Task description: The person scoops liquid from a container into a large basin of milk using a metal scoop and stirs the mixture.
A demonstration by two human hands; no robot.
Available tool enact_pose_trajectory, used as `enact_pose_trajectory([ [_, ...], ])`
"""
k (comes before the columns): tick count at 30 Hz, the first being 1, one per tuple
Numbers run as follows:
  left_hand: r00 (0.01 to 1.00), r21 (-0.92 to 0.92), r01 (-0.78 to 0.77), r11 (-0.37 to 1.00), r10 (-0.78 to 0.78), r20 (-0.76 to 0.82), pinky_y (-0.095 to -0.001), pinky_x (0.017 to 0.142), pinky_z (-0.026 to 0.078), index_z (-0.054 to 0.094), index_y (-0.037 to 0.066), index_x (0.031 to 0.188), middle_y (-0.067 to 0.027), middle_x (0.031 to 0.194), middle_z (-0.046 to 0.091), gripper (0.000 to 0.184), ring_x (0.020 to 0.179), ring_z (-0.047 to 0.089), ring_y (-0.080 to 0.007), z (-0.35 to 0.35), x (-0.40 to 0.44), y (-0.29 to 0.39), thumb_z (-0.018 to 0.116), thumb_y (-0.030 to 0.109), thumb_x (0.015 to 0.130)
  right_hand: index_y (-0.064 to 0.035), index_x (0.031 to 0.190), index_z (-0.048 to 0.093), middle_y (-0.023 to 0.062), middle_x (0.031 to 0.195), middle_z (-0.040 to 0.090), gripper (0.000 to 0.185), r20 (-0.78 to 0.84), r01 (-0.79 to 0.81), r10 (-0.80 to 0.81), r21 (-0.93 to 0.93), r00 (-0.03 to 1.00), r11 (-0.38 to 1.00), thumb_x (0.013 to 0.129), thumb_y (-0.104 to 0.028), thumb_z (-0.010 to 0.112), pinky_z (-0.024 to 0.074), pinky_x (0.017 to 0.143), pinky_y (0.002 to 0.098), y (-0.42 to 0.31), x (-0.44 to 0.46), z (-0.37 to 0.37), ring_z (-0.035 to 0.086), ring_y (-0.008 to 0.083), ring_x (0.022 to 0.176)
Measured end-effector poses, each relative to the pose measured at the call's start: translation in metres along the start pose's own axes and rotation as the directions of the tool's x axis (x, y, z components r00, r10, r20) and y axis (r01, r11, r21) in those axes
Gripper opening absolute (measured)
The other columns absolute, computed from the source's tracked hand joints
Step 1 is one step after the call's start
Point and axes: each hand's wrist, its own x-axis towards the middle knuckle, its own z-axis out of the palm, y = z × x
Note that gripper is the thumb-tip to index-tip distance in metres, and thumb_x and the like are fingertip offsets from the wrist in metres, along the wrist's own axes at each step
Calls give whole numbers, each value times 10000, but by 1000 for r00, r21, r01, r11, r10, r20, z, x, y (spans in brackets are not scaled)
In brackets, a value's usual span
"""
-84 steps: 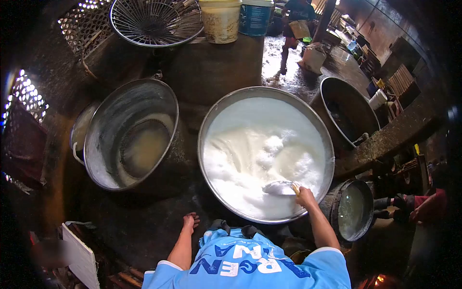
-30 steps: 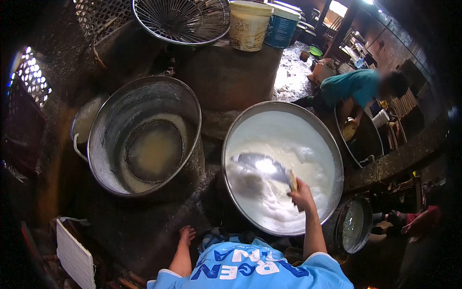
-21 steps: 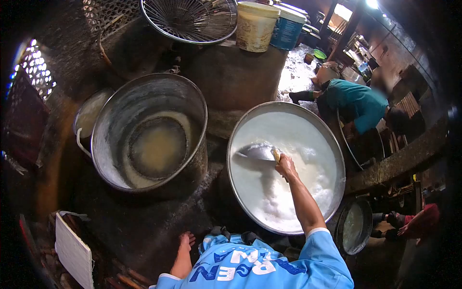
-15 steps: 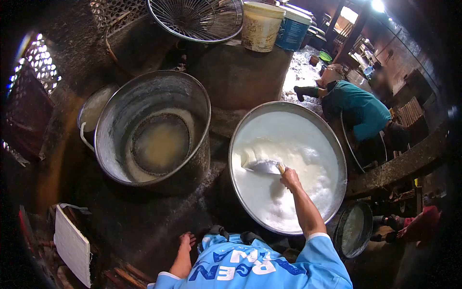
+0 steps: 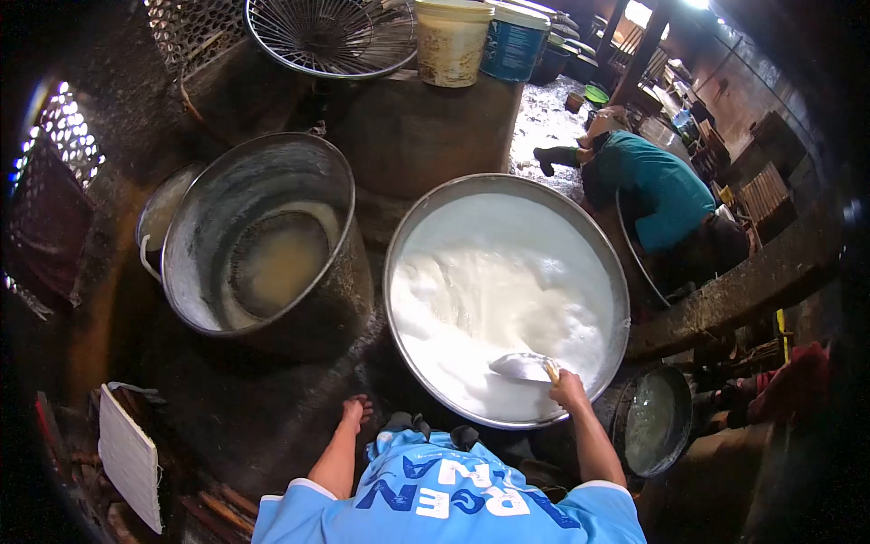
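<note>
My right hand (image 5: 569, 390) is closed around the short yellowish handle of a shallow metal scoop (image 5: 523, 366). The scoop lies at the surface of the white frothy liquid (image 5: 489, 281), near the close right side of a large round metal vat (image 5: 397, 340). Foam streaks and swirls spread across the middle of the liquid. Beside the vat's near left side, my left hand (image 5: 357, 411) hangs low over the dark floor with its fingers loosely apart and nothing in them.
A deep metal pot (image 5: 186, 299) with cloudy liquid stands left. Behind are a wire-ribbed basket (image 5: 331, 36), a stained bucket (image 5: 451, 45) and a blue bucket (image 5: 514, 43). A person in teal (image 5: 652, 186) bends at right, near a wooden beam (image 5: 743, 299). A smaller basin (image 5: 684, 422) sits lower right.
My right hand has drawn the scoop from the vat's middle toward me, leaving streaks in the foam. My left hand has risen slightly. The view has shifted, so the vats appear further left.
</note>
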Motion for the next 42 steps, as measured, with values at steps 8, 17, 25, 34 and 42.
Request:
enact_pose_trajectory([
  [8,999,-48,32,998,-30,37,-305,475,409,564,143,1032,-29,789,621,202,597,572,-148,30,-18,-42,504,203,849,-11,1020,605,180,841,657,431,-141,217,-226,-76,964,973,591,-31,640,503,724,384,70,-60,-138,649,308,805],
  [17,982,-100,167,981,-175,-76,-288,408,376,534,142,1011,-44,720,583,186,528,540,-163,20,-51,-92,402,177,885,-16,1067,573,204,818,653,437,-598,161,-82,79,797,984,630,-40,585,511,684,422,74,44,-156,658,295,800],
  [25,984,-118,96,988,-112,-136,-302,436,400,549,130,1014,-59,788,611,235,574,566,-174,6,-62,-92,354,171,889,-12,916,571,118,641,602,272,-207,46,38,388,978,921,648,-52,600,488,403,355,40,81,-86,589,201,480],
  [34,982,-64,124,990,-132,-133,-310,461,402,554,140,991,-44,802,623,236,591,578,-169,-10,-45,-69,345,194,896,-1,928,561,111,654,603,310,-51,34,-13,447,999,894,632,-53,635,500,411,344,-25,52,8,586,196,482],
  [42,989,-60,117,991,-122,-78,-311,460,414,568,158,983,-29,801,629,229,589,592,-169,-32,-5,-21,359,212,904,-2,1022,537,113,650,596,390,38,20,-44,497,998,867,645,-22,633,496,402,332,-100,-1,61,579,188,471],
])
